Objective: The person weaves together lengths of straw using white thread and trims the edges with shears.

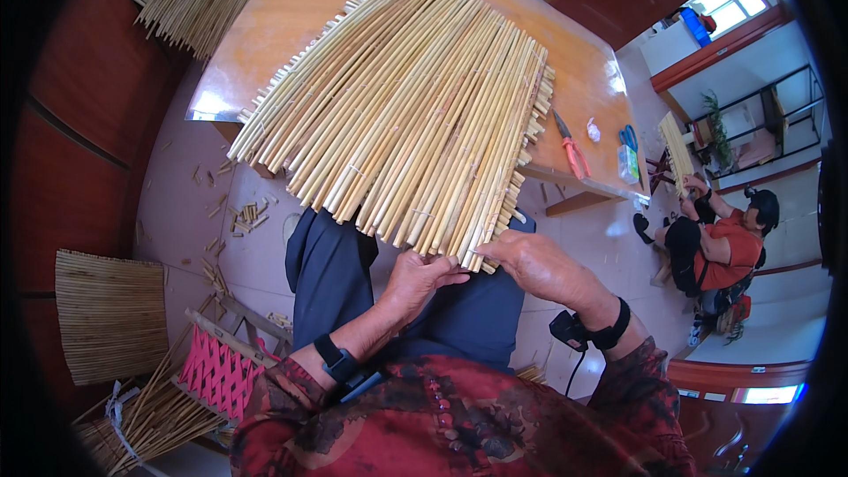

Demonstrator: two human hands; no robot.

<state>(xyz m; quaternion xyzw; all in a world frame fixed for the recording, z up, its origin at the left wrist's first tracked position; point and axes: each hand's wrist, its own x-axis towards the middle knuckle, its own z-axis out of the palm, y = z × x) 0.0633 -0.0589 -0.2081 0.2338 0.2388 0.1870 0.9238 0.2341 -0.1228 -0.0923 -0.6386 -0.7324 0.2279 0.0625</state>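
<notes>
A mat of straight, pale yellow reed stalks (397, 115), bound with thin ties, lies over the wooden table and slopes toward my lap. More stalk ends stick out beneath it along both sides. At the near right corner, my left hand (413, 286) has its fingers closed on the stalk ends from below. Just to the right, my right hand (541, 267) pinches the same corner, its thumb and forefinger at the outermost stalks. Whether a piece of tie is between the fingertips is too small to tell.
Red-handled pliers (572, 152), a white crumpled scrap (594, 131), blue-handled scissors (628, 139) and a small box (628, 164) lie on the table's right side. Cut reed bits (249, 215) litter the floor. A pink-strapped folding stool (221, 371) stands left; another person (729, 247) sits at right.
</notes>
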